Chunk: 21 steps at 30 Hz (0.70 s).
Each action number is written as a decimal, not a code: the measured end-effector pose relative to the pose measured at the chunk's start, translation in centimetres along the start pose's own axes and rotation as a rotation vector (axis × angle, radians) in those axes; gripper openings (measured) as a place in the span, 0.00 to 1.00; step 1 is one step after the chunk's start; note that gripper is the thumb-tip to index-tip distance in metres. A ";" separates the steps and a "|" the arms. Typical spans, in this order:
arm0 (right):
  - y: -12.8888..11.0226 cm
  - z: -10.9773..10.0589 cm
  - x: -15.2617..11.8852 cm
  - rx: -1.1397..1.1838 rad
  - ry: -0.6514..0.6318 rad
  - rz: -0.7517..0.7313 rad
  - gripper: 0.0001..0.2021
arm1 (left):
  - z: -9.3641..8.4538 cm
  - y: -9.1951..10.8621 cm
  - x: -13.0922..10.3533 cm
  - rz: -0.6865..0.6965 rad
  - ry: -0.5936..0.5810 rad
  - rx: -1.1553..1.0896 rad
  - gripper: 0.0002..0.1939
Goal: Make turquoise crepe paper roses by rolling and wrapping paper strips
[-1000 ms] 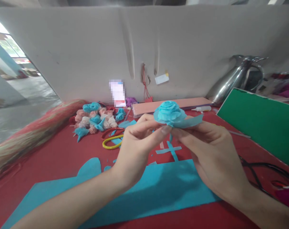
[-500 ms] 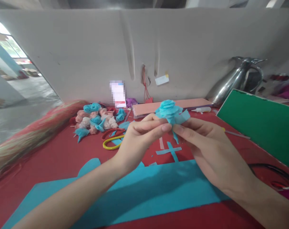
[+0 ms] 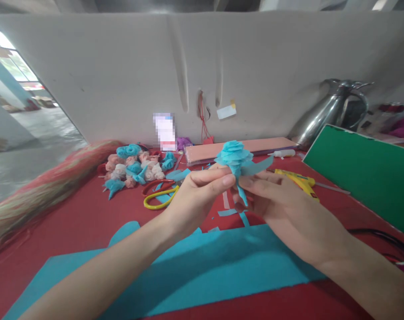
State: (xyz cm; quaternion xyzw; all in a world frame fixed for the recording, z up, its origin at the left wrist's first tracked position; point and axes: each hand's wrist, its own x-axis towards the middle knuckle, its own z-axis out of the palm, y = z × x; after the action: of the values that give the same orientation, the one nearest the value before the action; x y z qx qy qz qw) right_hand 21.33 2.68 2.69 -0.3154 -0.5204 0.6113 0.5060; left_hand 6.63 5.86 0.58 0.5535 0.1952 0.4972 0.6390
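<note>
A blue paper flower [image 3: 234, 153] stands upright between my hands, above the red table. My left hand [image 3: 205, 189] pinches it just under the petals, thumb and fingers closed. My right hand [image 3: 272, 195] is closed at the stem, its thumb and fingers on a blue paper strip [image 3: 259, 166] that sticks out to the right like a leaf. The wrapped stem end [image 3: 242, 195] hangs down between the hands. Below lies a large blue paper sheet [image 3: 202, 271], with cut blue strips [image 3: 244, 218] at its far edge.
Left of my hands are scissors [image 3: 160, 198] with red and yellow handles, and a pile of paper flowers [image 3: 135, 166]. Beyond my right hand lies a yellow glue gun [image 3: 298, 178]. A green board [image 3: 362, 173] and a metal jug [image 3: 325, 111] stand at the right.
The blue strip now stretches farther out to the right from the flower. My right hand has shifted slightly lower, uncovering the yellow glue gun, and more of the stem shows.
</note>
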 end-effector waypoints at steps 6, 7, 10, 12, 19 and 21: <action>0.0 0.3 0.0 0.112 -0.073 0.102 0.11 | 0.1 0.0 0.0 -0.067 -0.056 -0.069 0.15; 0.0 0.3 0.1 0.120 -0.084 0.100 0.10 | 0.0 0.0 0.1 -0.071 -0.064 -0.073 0.15; 0.0 0.4 0.2 0.135 -0.104 0.103 0.08 | 0.0 0.1 0.1 -0.080 -0.087 -0.076 0.14; 0.1 0.4 0.2 0.146 -0.112 0.122 0.08 | -0.1 0.3 0.1 -0.085 -0.097 -0.076 0.15; 0.7 0.6 -0.1 0.045 -0.052 -0.001 0.07 | -0.1 0.1 0.0 -0.013 -0.010 -0.079 0.15; 0.8 0.8 -0.4 -0.145 0.025 -0.113 0.04 | 0.0 0.2 0.0 0.009 0.031 -0.085 0.14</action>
State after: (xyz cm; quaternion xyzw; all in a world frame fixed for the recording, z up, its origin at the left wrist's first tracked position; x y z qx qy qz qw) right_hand 20.47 2.08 2.07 -0.3289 -0.5738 0.5386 0.5221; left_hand 6.56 5.79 0.71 0.5190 0.1811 0.5165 0.6565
